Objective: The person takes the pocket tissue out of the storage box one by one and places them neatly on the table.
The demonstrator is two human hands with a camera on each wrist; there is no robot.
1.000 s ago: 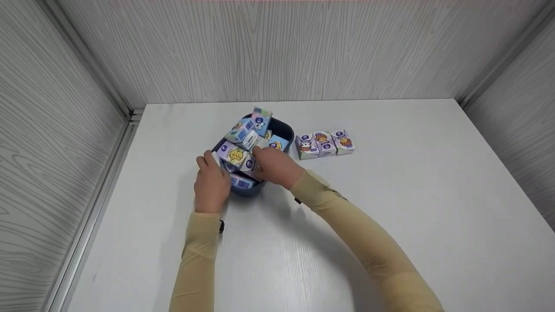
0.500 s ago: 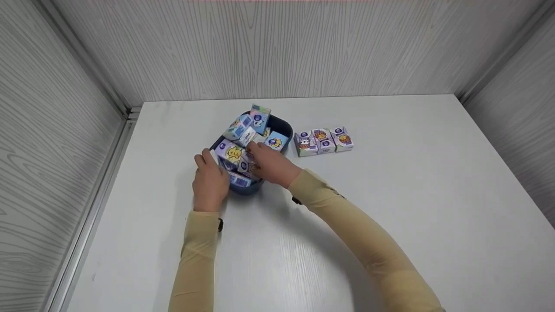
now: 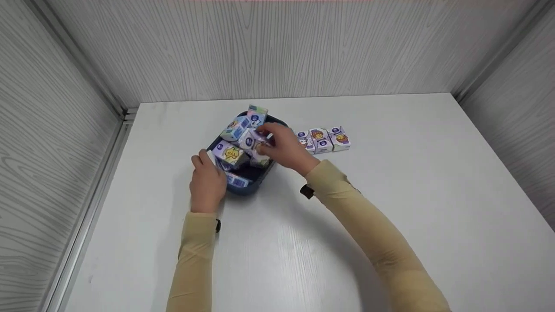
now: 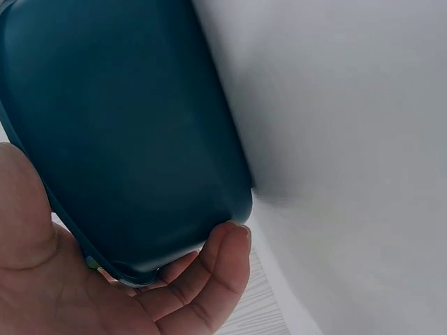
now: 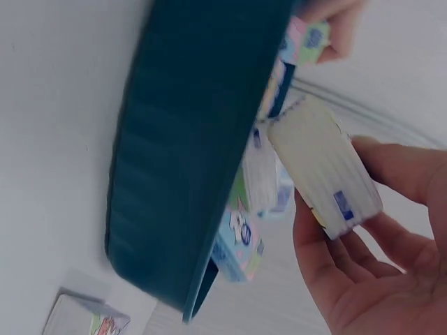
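Note:
A dark blue plastic bin [image 3: 243,190] holds several small pastel packs with cartoon prints, such as a purple pack with a yellow figure [image 3: 231,153]. My left hand [image 3: 207,184] grips the bin's left side; the left wrist view shows its fingers [image 4: 227,269] curled against the outer wall. Over the bin's right half, my right hand [image 3: 289,149] pinches a small tissue pack [image 5: 325,167] between thumb and fingers. Its whitish side with a small blue label faces the right wrist camera, raised above the rim.
Three similar packs [image 3: 321,139] lie in a row on the white table [image 3: 412,182], just right of the bin. Wood-grain panels [image 3: 277,52] enclose the table at the back and both sides.
My right hand has lifted a tissue pack from the front right of the bin, moving up and slightly right. A dark gap now shows there. My left hand keeps its hold.

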